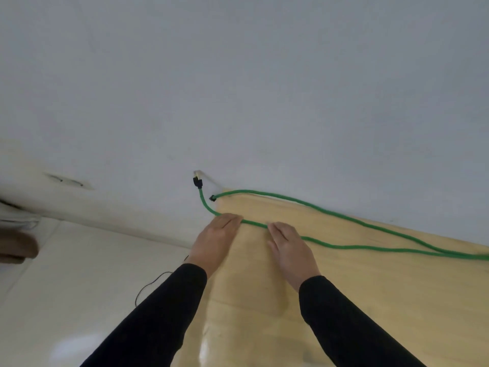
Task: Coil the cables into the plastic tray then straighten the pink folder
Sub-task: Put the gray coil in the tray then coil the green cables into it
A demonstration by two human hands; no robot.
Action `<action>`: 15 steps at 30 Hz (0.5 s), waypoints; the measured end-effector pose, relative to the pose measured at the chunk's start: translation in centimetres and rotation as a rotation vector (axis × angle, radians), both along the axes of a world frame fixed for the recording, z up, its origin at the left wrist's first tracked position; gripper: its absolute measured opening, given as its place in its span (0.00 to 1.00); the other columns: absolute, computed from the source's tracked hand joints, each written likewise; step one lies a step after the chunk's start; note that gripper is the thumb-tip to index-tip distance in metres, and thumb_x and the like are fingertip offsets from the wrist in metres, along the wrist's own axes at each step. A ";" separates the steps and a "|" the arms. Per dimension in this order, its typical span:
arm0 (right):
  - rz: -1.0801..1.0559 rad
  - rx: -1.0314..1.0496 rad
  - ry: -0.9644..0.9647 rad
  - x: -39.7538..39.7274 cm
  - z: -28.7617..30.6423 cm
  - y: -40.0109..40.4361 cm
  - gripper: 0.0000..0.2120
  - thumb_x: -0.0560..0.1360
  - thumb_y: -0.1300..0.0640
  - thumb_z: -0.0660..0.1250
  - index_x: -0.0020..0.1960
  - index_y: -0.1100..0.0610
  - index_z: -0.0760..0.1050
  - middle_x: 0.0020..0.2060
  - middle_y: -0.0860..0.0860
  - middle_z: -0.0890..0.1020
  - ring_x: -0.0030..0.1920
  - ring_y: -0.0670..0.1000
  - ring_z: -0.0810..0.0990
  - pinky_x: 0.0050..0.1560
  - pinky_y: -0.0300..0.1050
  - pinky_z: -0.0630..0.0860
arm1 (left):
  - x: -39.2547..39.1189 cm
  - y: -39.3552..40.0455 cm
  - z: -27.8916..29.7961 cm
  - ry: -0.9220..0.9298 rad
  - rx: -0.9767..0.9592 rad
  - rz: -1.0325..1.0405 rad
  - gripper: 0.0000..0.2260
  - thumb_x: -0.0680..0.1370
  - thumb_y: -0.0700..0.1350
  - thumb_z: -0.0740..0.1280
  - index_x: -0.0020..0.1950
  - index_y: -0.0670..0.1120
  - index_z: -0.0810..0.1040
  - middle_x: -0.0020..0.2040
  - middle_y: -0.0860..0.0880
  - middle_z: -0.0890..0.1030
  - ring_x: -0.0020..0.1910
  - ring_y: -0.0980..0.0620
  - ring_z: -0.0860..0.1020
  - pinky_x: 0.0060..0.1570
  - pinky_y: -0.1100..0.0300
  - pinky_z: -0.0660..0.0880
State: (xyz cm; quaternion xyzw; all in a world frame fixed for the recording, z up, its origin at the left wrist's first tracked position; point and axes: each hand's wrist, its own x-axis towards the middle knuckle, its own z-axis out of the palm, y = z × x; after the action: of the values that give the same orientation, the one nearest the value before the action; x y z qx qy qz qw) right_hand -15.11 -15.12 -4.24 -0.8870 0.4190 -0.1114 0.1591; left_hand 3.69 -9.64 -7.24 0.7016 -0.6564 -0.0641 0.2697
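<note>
A green cable point(344, 217) lies in two long strands across the far part of a light wooden table point(370, 300) and runs off the right edge of view. One end, with a black plug point(197, 181), sticks out past the table's far left corner; a second black end point(212, 198) rests on that corner. My left hand point(214, 242) and my right hand point(291, 251) are palm down side by side, fingers closed over the near strand, which runs straight between them. No plastic tray or pink folder is in view.
The table's left edge drops to a pale tiled floor point(66, 287), where a thin black wire point(150, 284) lies. A grey-white wall point(238, 88) stands right behind the table. A brown object point(16, 247) sits at the left border.
</note>
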 end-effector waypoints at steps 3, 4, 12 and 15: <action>-0.028 -0.083 -0.005 0.5 -1.3 -0.7 0.17 0.72 0.61 0.67 0.59 0.63 0.76 0.51 0.56 0.81 0.51 0.56 0.80 0.49 0.49 0.80 | 0.8 -0.8 -1.0 0.072 -0.018 -0.025 0.14 0.69 0.34 0.73 0.54 0.42 0.81 0.49 0.45 0.83 0.48 0.47 0.80 0.46 0.58 0.79; -0.033 -0.102 -0.013 0.7 -1.6 -0.9 0.16 0.71 0.62 0.68 0.58 0.63 0.76 0.48 0.56 0.81 0.49 0.55 0.79 0.46 0.49 0.80 | 0.9 -1.0 -1.2 0.082 -0.033 -0.032 0.13 0.70 0.35 0.72 0.53 0.42 0.81 0.48 0.45 0.83 0.48 0.48 0.79 0.46 0.58 0.79; -0.029 -0.082 -0.032 1.0 -0.6 -0.8 0.17 0.68 0.70 0.70 0.57 0.62 0.77 0.41 0.55 0.77 0.42 0.54 0.76 0.42 0.44 0.78 | 0.9 -1.4 -0.2 0.099 -0.079 -0.065 0.10 0.74 0.41 0.59 0.47 0.43 0.79 0.42 0.45 0.79 0.45 0.53 0.71 0.36 0.58 0.77; -0.020 -0.086 -0.088 0.5 1.6 -1.0 0.15 0.72 0.69 0.67 0.58 0.62 0.77 0.41 0.56 0.75 0.40 0.53 0.75 0.39 0.45 0.77 | 0.5 -1.1 1.4 0.145 -0.051 -0.040 0.11 0.74 0.42 0.55 0.51 0.46 0.75 0.46 0.44 0.78 0.45 0.51 0.75 0.38 0.58 0.78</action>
State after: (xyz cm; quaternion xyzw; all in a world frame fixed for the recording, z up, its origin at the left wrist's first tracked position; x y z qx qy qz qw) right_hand -14.60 -16.14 -2.65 -0.8829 0.4155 -0.1696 0.1382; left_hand 4.17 -10.72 -5.82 0.6746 -0.6505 -0.1037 0.3330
